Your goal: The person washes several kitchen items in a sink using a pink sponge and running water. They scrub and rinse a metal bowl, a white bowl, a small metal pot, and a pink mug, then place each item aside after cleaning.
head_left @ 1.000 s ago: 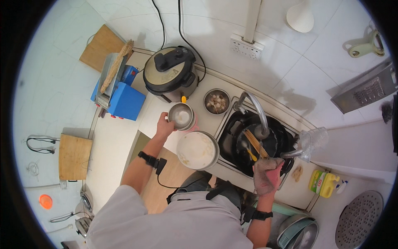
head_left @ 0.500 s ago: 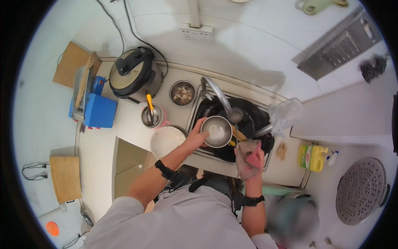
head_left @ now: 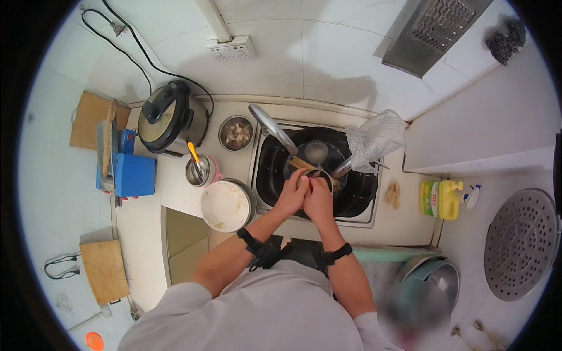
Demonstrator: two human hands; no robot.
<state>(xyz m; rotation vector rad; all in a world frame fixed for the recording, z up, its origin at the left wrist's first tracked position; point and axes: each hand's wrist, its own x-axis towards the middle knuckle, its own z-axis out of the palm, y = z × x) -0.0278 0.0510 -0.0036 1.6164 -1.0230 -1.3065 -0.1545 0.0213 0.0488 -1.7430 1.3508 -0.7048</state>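
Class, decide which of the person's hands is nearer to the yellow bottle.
Right. The right hand is to the left of the yellow bottle; the left hand is farther left, beside the right hand.

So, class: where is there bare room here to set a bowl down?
Bare counter lies this side of the blue appliance, left of the tan cabinet; and between the sink and the yellow bottle, around a small tan object. Crowded: left of the sink, with cooker, metal bowl and white dish; the sink itself, under the left hand and right hand.
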